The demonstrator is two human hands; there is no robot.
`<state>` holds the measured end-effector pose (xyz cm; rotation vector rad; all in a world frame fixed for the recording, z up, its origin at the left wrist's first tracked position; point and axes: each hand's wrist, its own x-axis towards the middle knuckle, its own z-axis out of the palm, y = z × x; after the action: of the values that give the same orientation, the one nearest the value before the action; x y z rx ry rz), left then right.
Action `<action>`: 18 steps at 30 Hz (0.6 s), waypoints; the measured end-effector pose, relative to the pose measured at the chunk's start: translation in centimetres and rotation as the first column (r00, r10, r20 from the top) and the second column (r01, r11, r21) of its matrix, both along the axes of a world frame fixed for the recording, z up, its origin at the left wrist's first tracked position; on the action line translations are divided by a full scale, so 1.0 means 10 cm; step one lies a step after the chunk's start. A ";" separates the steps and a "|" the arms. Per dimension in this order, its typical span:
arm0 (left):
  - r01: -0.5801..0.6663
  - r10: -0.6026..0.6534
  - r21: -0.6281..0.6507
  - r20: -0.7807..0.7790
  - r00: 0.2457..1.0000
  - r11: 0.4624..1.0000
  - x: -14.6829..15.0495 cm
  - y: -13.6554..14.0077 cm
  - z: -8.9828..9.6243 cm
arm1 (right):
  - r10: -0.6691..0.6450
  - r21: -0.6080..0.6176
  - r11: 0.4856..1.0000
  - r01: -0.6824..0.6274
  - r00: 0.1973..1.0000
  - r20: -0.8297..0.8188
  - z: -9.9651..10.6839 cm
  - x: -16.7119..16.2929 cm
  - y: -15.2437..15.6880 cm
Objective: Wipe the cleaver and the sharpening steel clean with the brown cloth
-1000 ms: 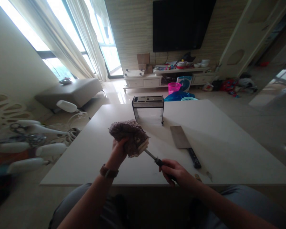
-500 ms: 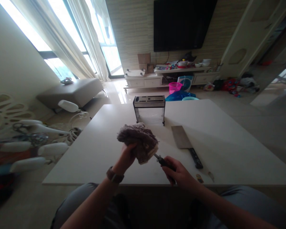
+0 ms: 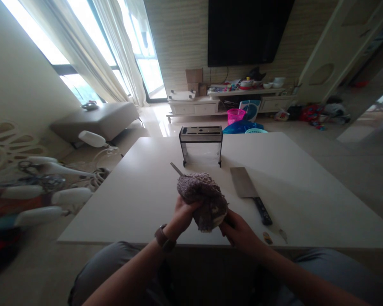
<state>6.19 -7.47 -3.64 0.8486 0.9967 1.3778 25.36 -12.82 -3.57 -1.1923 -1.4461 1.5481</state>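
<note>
A fluffy grey-brown cloth (image 3: 206,197) is bunched in my left hand (image 3: 185,214), whose fingers close around it above the table. A narrow metal blade (image 3: 176,169) sticks out past the cloth's far left side; its middle is wrapped inside. My right hand (image 3: 238,229) is closed at the cloth's lower right edge on the blade's dark handle, which is mostly hidden now. On the table to the right lies a cleaver (image 3: 250,193) with a black handle, apart from both hands.
Ahead on the white table (image 3: 121,208) stands a clear box with a dark-framed top (image 3: 201,146). Two small items, a colourful piece (image 3: 267,238) and a pale one (image 3: 283,235), lie near the front right edge. A lamp with white shades (image 3: 72,198) is at left.
The cloth has slid down along the blade toward the handle, moving right with my left hand. The blade's tip now shows beyond the cloth, and the handle is largely covered.
</note>
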 end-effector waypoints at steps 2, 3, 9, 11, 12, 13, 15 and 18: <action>-0.023 0.023 -0.002 0.024 0.999 1.000 -0.03 0.05 0.06 | 0.009 0.042 0.999 -0.010 1.000 0.020 0.04 0.02 0.01; -0.041 0.041 -0.003 0.039 0.998 0.999 -0.06 0.08 0.10 | 0.014 0.060 0.998 -0.016 0.999 0.035 0.05 0.03 0.02; -0.187 0.184 0.012 0.153 0.971 0.982 -0.32 0.29 0.29 | 0.010 0.136 0.990 -0.035 0.984 0.177 0.05 0.09 0.02; -0.222 0.212 0.037 0.184 0.960 0.974 -0.43 0.36 0.34 | -0.001 0.185 0.982 -0.038 0.978 0.207 0.05 0.11 0.02; -0.241 0.228 0.049 0.191 0.955 0.969 -0.48 0.39 0.36 | -0.011 0.215 0.976 -0.039 0.974 0.225 0.05 0.11 0.02; -0.261 0.245 0.059 0.195 0.950 0.963 -0.53 0.42 0.38 | -0.023 0.244 0.969 -0.039 0.969 0.246 0.05 0.12 0.02; -0.303 0.281 0.080 0.205 0.937 0.950 -0.61 0.47 0.40 | -0.054 0.290 0.956 -0.035 0.954 0.294 0.05 0.13 0.03; -0.325 0.296 0.097 0.229 0.927 0.941 -0.66 0.50 0.38 | -0.099 0.340 0.940 -0.032 0.927 0.361 0.02 0.15 0.03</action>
<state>-0.37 -2.44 0.18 0.6403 0.9064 1.7846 26.82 -12.54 -3.32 -1.3338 -1.8402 1.0183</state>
